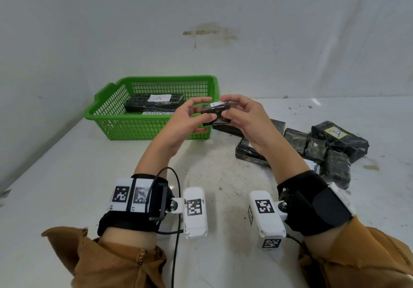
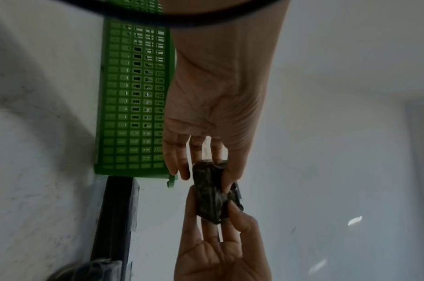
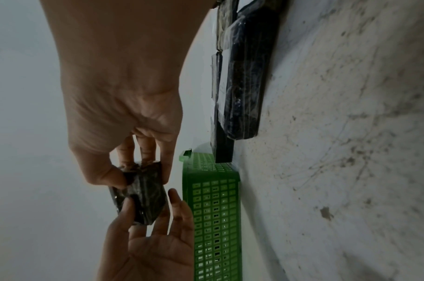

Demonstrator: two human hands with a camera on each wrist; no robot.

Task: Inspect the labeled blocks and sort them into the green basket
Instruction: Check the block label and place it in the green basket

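Head view: both hands raised above the table (image 1: 67, 176), sharing one small dark wrapped block (image 1: 215, 114). Left hand (image 1: 185, 120) has thumb on top and fingers curled under, pinching the block's left end. Right hand (image 1: 243, 118) pinches the right end between thumb and fingertips. A white label strip shows on the block's top edge just past the right thumb; the letter is unreadable. Green basket (image 1: 107, 118) sits just beyond the left fingers and holds a long dark block with a white "A" label (image 1: 154, 101). Pile of dark wrapped blocks (image 1: 321, 149) lies on the table under and outboard of the right wrist; one has a yellow label marked "A" (image 1: 335, 133).

Left wrist view: left hand (image 2: 218, 106) reaches away from the camera, with thumb and index finger pinching the block (image 2: 209, 192) at its near end and the other fingers slightly spread and straight beside it. Right hand (image 2: 220, 247) comes from the opposite side, fingertips on the far end of the block. Basket wall (image 2: 133, 95) is right beside the left fingers. A dark block (image 2: 114, 218) lies on the table past the basket corner.

Right wrist view: right hand (image 3: 124, 106) pinches the block (image 3: 143, 194) between thumb and fingers. Left hand (image 3: 148, 245) faces it, thumb on the block and fingers spread behind it. Basket (image 3: 215, 218) is just beside the left fingertips. Stacked dark blocks (image 3: 242, 79) lie on the table beside the right palm.
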